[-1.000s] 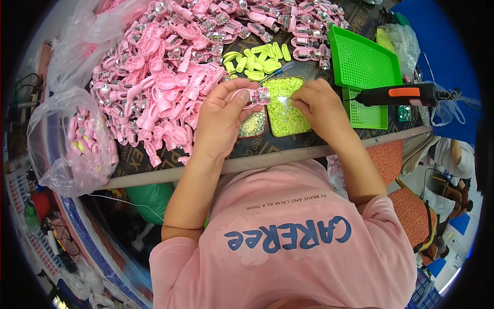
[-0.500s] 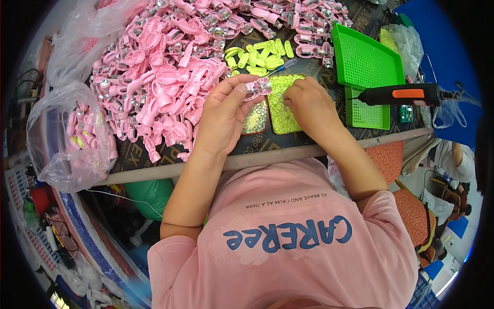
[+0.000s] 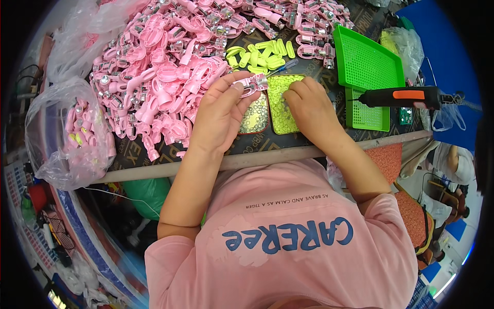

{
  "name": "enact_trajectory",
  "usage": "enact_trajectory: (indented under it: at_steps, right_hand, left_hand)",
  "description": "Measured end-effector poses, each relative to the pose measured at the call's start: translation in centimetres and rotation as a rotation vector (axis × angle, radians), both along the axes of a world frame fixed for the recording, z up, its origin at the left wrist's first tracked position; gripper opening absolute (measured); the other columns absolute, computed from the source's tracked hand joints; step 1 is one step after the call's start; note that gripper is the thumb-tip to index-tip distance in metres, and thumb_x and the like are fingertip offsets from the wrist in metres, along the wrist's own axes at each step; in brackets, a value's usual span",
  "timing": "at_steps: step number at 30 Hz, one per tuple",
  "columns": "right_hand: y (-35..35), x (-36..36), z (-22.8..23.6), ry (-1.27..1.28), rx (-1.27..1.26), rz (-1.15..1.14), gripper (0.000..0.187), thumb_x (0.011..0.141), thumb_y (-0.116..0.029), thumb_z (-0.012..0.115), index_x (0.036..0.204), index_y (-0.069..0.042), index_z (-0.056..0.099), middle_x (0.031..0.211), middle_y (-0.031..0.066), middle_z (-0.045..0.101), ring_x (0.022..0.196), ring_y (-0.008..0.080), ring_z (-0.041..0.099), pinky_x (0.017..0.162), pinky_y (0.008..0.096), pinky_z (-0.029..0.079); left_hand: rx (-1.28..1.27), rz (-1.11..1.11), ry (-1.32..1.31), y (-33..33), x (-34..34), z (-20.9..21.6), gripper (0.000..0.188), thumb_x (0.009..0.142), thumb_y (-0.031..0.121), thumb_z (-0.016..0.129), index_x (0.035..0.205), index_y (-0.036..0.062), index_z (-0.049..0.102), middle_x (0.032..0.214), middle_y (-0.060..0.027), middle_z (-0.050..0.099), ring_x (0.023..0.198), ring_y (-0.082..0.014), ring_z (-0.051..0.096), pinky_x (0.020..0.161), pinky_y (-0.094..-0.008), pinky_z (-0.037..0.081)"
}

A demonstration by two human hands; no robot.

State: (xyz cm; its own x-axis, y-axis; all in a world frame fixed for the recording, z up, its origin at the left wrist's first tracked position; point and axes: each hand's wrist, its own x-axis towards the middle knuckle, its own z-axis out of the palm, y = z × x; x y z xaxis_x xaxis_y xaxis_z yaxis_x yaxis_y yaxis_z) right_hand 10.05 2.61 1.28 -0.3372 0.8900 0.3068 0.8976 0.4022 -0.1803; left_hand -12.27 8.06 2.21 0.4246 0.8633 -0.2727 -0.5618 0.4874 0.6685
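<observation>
The left hand (image 3: 213,119) pinches a pink part (image 3: 254,84) at its two o'clock. The right hand (image 3: 312,110), grip unclear, has yellow bits (image 3: 278,110) at nine.

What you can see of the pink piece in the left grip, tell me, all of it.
The pink piece looks like plastic, with a rounded rim and a shiny, metal-looking part toward its right end. Thumb and fingers of the left grip pinch it, partly hiding its left end. It tilts, right end higher in the picture, appearing just above the shallow container of silvery pieces.
</observation>
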Motion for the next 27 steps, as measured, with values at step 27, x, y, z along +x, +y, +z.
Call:
enact_trajectory:
  at_steps: [27]
  right_hand:
    - [2.9, -1.7, 5.2, 0.438, 0.037, 0.237, 0.02, 0.076, 0.0, 0.073, 0.093, -0.007, 0.066, 0.097, 0.0073, 0.061, 0.097, 0.0307, 0.057, 0.086, 0.0408, 0.047]
  left_hand:
    - [-0.056, -0.119, 0.011, -0.2, 0.1, 0.9, 0.026, 0.108, 0.009, 0.052, 0.128, -0.0053, 0.06, 0.119, -0.0147, 0.068, 0.107, -0.0216, 0.07, 0.095, -0.0376, 0.059]
